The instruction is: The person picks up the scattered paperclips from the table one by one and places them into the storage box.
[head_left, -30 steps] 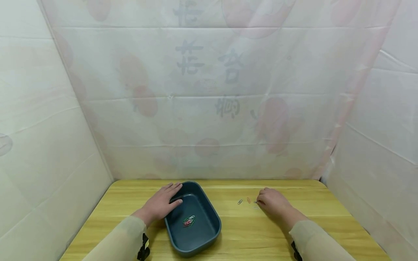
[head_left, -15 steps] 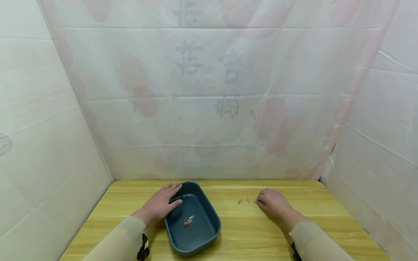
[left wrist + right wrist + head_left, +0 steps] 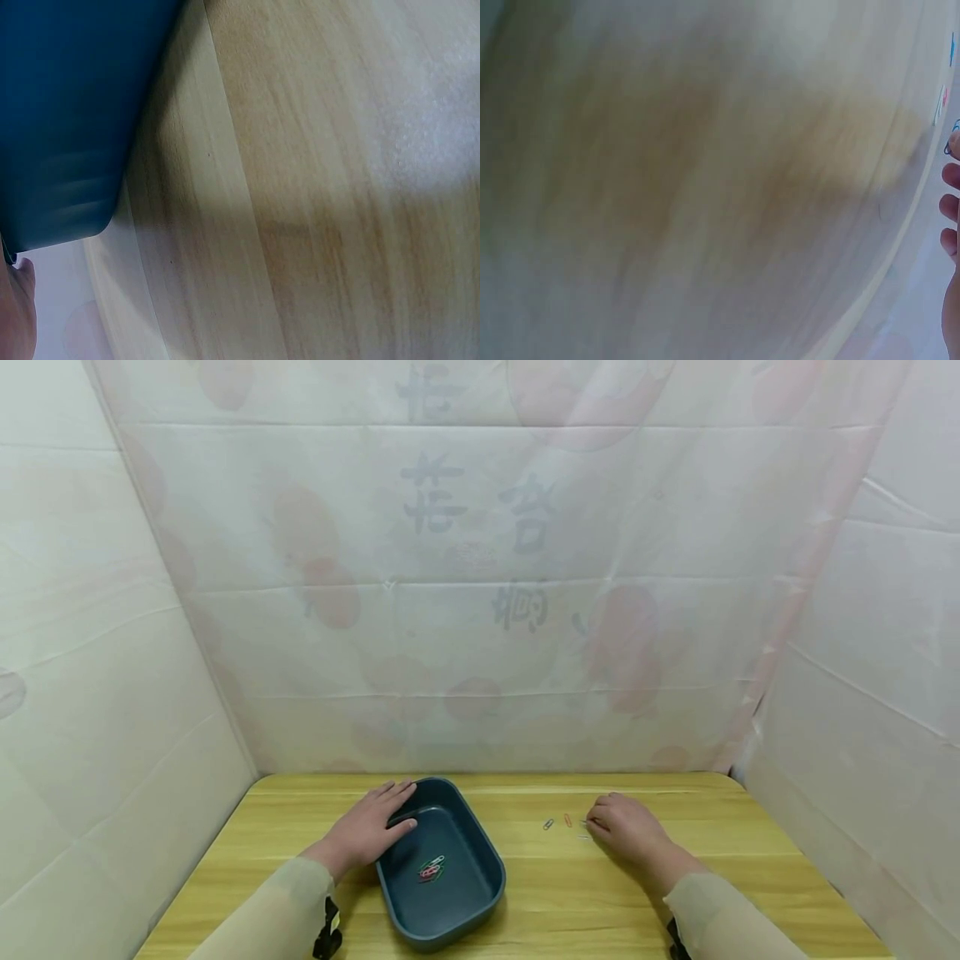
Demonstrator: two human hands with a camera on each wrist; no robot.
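The left hand [image 3: 369, 831] lies flat with its fingers straight, and it rests on the far left rim of the blue tray [image 3: 480, 906]. It holds nothing. A few paper clips [image 3: 431, 868], red, green and white, lie inside the tray, just to the right of this hand's thumb side.

The right hand [image 3: 625, 828] sits on the wooden table [image 3: 570, 902], well apart from the tray, with its fingers bent down. Its fingertips meet the table at a small clip that is too small to see well, and I cannot tell if the fingers pinch it. Just to the left of these fingertips lie an orange clip [image 3: 567, 820] and a grey clip [image 3: 549, 824], side by side
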